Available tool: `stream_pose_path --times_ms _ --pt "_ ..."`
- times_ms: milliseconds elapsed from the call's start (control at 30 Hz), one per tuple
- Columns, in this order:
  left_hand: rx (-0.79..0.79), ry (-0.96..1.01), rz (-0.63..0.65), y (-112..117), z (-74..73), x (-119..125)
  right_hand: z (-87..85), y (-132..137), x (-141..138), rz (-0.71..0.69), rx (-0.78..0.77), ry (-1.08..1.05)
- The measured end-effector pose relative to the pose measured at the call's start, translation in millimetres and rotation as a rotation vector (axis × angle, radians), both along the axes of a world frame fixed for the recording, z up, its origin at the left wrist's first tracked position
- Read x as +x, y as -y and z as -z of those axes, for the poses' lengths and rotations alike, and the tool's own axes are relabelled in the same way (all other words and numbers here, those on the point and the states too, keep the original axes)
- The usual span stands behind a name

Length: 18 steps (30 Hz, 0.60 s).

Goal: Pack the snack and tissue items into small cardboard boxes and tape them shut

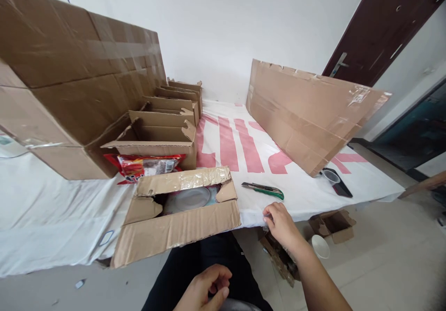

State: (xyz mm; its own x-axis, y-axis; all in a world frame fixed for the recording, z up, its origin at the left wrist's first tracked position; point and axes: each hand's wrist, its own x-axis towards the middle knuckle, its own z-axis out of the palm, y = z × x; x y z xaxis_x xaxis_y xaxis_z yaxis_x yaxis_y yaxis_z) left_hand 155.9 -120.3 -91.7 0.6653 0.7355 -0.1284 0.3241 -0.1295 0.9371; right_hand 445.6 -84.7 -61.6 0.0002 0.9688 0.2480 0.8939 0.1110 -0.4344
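Your hands are apart from each other. Your left hand [211, 287] is over your lap, short of the desk [299, 198], its fingers curled with a gap to the thumb. Your right hand [278, 221] is at the desk's front edge, fingers bent in toward the thumb; you cannot tell whether something small is between them.

Just beyond your right hand, the green utility knife [266, 191] lies flat on the white cloth, its handle end to the right. To its left, well apart from it, the open-topped cardboard box [181, 227] reaches out past the front edge; inside sits a round translucent lid or dish [193, 198].

Behind that box, a red packet [149, 164] lies against a row of open cartons [163, 146], with a tall cardboard wall [87, 60] along their left. You have open room from the knife back toward the wall, between the cartons and the upright cardboard panel [306, 115]. Past that panel's near corner are a clear cup [331, 176] and a phone [344, 190].
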Motion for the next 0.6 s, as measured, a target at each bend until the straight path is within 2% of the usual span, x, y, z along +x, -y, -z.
stream_pose_path --times_ms 400,600 --pt "0.009 0.000 0.013 0 3.1 2 4.9 4 -1 -0.019 0.016 0.005" --pt "-0.003 0.000 0.007 2 0.8 2 9.1 7 3 -0.025 0.091 -0.023"
